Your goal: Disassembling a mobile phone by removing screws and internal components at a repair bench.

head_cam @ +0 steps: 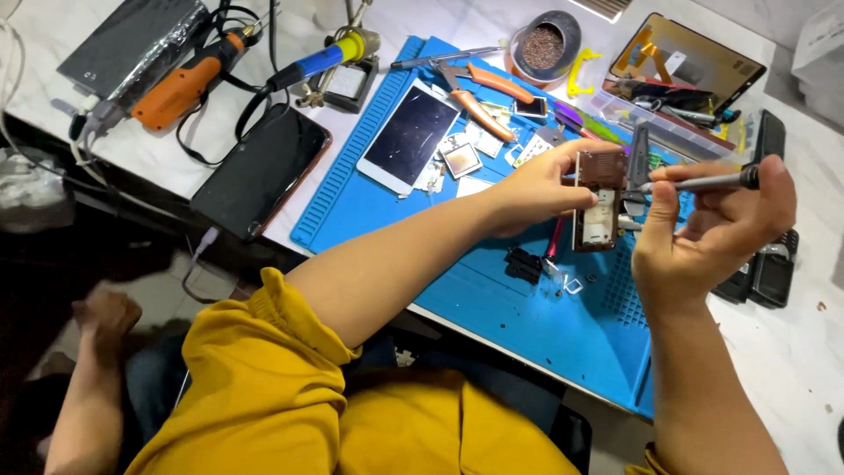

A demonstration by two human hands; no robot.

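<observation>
Above the blue mat (492,290), the left hand (536,189) grips a small phone (599,200), long axis upright. At three o'clock, the right hand (703,237) pinches a screwdriver (699,183), tip pointing at nine o'clock toward the phone.

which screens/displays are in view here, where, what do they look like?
White-framed phone: face up, blue mat's far left, dark screen.
Black phone: left of mat, dark glossy screen.
Display panel: far right, dark, orange flex.
Opened small phone: in left hand, brown, rectangular.
</observation>
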